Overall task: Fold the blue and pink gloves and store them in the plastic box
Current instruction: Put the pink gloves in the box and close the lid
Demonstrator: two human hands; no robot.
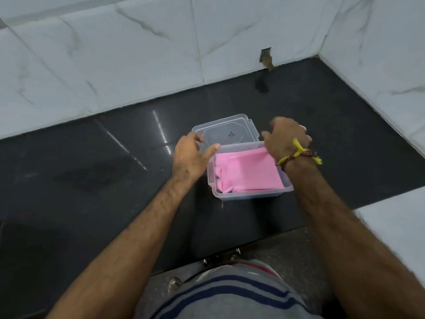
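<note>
A clear plastic box (250,195) stands on the dark counter. A folded pink glove (248,172) lies on top inside it, and a sliver of blue (218,191) shows under the pink at the front left corner. The clear lid (226,132) lies flat just behind the box. My left hand (190,155) hovers at the box's left rim, fingers loosely curled over the lid's left edge, thumb pointing at the rim. My right hand (285,139), motion-blurred, is above the box's far right corner, with its fingers hanging toward the lid's right side. Neither hand plainly holds anything.
White marble-look tiled walls (138,54) close the counter at the back and right, with a small hole (266,57) low in the back wall. The dark counter (92,169) stretches left of the box. Its front edge (220,256) runs just before my striped shirt.
</note>
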